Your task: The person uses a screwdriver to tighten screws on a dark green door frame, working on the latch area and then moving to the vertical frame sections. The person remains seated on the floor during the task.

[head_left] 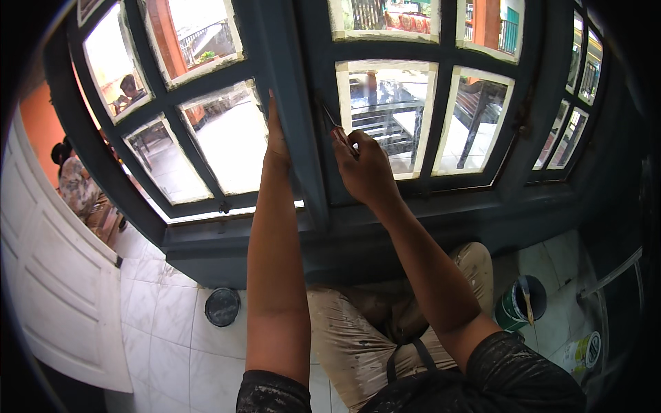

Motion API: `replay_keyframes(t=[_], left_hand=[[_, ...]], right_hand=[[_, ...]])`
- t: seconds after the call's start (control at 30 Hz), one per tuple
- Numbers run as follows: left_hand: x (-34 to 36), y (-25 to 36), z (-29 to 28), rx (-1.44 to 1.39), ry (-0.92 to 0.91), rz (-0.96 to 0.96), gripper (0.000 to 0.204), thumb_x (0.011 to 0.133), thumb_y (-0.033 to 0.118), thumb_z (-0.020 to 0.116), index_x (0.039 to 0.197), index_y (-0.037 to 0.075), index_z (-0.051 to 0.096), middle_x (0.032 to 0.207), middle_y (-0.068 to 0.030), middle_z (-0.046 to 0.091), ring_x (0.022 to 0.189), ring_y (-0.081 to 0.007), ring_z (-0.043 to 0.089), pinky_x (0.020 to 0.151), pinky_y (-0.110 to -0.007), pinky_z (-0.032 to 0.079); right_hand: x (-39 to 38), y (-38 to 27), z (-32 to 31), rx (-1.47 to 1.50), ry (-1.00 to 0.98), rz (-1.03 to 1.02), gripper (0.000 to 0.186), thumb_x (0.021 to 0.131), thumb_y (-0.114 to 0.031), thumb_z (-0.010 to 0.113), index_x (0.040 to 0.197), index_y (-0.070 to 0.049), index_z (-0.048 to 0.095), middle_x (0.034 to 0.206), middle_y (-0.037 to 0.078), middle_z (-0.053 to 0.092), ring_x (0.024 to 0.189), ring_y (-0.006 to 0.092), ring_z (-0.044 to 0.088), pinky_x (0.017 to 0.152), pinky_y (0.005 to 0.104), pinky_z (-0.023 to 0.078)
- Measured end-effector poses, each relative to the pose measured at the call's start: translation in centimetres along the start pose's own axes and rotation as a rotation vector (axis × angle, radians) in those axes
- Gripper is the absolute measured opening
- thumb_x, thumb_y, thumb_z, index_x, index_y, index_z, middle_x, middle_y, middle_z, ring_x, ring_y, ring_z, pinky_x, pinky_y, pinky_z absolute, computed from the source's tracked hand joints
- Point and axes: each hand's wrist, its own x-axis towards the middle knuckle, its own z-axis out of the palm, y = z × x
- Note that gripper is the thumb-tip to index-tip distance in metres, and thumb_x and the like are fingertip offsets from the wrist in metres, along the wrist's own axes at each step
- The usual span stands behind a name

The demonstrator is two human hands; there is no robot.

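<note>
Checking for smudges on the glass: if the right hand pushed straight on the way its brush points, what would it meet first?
Probably the taped edge of the window pane: the right hand aims its small brush up-left along the dark frame bar, though depth is unclear.

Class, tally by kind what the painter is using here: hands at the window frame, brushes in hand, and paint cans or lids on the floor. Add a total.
Hands on the frame: 2 (left hand, right hand)
Brush: 1
Paint can: 1
Round lid: 1
Total: 5
</note>
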Motion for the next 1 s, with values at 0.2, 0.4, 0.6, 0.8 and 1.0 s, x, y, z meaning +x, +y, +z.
replay_keyframes(t=[0.2,0.4,0.6,0.8,1.0], left_hand=[[0.8,-0.5,-0.5,-0.006,-0.011,0.006,0.079,0.098,0.075,0.046,0.136,0.008,0.063,0.114,-0.0087,0.071,0.099,-0.0198,0.07,0.085,-0.033,0.06],[0.8,-0.3,-0.5,0.006,-0.021,-0.006,0.081,0.099,0.076,0.042,0.138,0.008,0.061,0.115,-0.0096,0.073,0.099,-0.0213,0.071,0.084,-0.035,0.062],[0.1,0.1,0.4,0.048,0.013,0.012,0.079,0.099,0.075,0.044,0.137,0.008,0.063,0.114,-0.009,0.072,0.099,-0.0204,0.071,0.085,-0.034,0.061],[-0.5,0.5,1.2,-0.009,-0.039,-0.003,0.079,0.098,0.075,0.047,0.132,0.007,0.066,0.112,-0.0085,0.072,0.099,-0.0195,0.07,0.087,-0.032,0.059],[-0.2,0.2,0.4,-0.054,-0.078,-0.032,0.08,0.097,0.076,0.047,0.132,0.007,0.066,0.115,-0.0107,0.072,0.101,-0.0214,0.071,0.088,-0.033,0.06]], right_hand=[[0.0,-0.2,0.1,-0.005,0.023,0.017,0.039,0.101,-0.032,0.057,0.102,0.007,0.063,0.091,0.031,0.072,0.094,0.047,0.073,0.085,0.0514,0.054],[0.0,-0.2,0.3,-0.029,0.021,-0.002,0.04,0.101,-0.032,0.058,0.103,0.007,0.062,0.091,0.032,0.071,0.094,0.0491,0.072,0.085,0.0523,0.055],[0.2,0.0,0.4,-0.035,0.024,0.007,0.04,0.1,-0.032,0.058,0.102,0.008,0.062,0.093,0.033,0.071,0.096,0.0506,0.071,0.086,0.0534,0.054],[0.2,-0.7,0.2,-0.102,0.045,-0.025,0.04,0.099,-0.031,0.057,0.101,0.009,0.063,0.094,0.036,0.07,0.096,0.0521,0.07,0.086,0.0545,0.054],[0.1,-1.7,0.9,-0.109,0.037,0.034,0.043,0.099,-0.029,0.055,0.106,0.013,0.063,0.097,0.038,0.069,0.1,0.0527,0.07,0.089,0.0549,0.055]])
